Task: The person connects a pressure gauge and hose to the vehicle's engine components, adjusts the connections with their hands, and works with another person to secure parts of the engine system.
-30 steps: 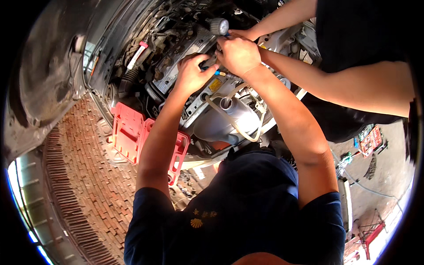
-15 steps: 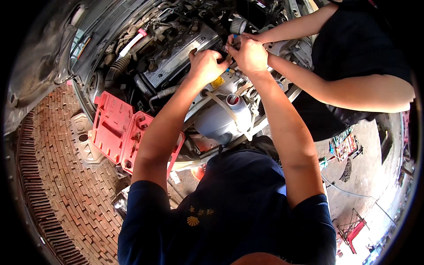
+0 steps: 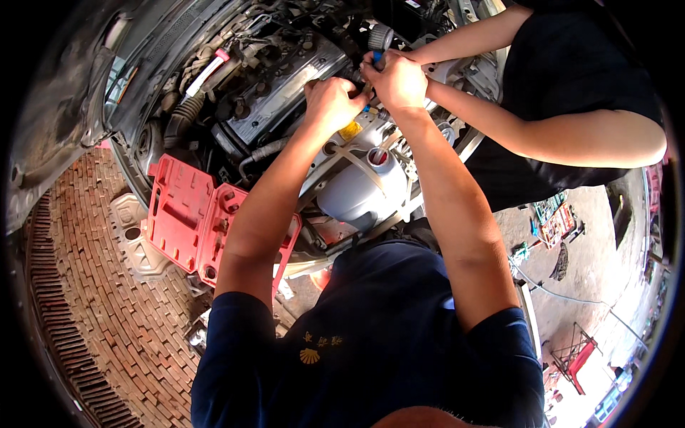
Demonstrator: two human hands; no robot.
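Observation:
Over the front of a car engine (image 3: 285,85), my left hand (image 3: 332,103) is closed, thumb and fingers pinched toward a small part I cannot make out. My right hand (image 3: 399,84) is closed right beside it, fingers bent around a small fitting with a blue piece (image 3: 377,57). Just beyond those fingers stands a grey ribbed cylinder (image 3: 380,37). Another small blue piece shows below, between my hands. A co-worker's forearms (image 3: 474,114) reach in from the right; their hands are mostly hidden behind my right hand.
Nearer me sits a whitish plastic reservoir (image 3: 357,192) with an uncapped neck and pale hoses. An open red tool case (image 3: 182,214) lies left of my left forearm. A red-capped white tube (image 3: 208,75) rests on the engine's left side. A tool set (image 3: 556,221) lies on the floor at right.
The view has shifted slightly. Both my hands stay at nearly the same spot, still closed; more of the blue piece shows by my right fingers. The co-worker's arms remain reaching in.

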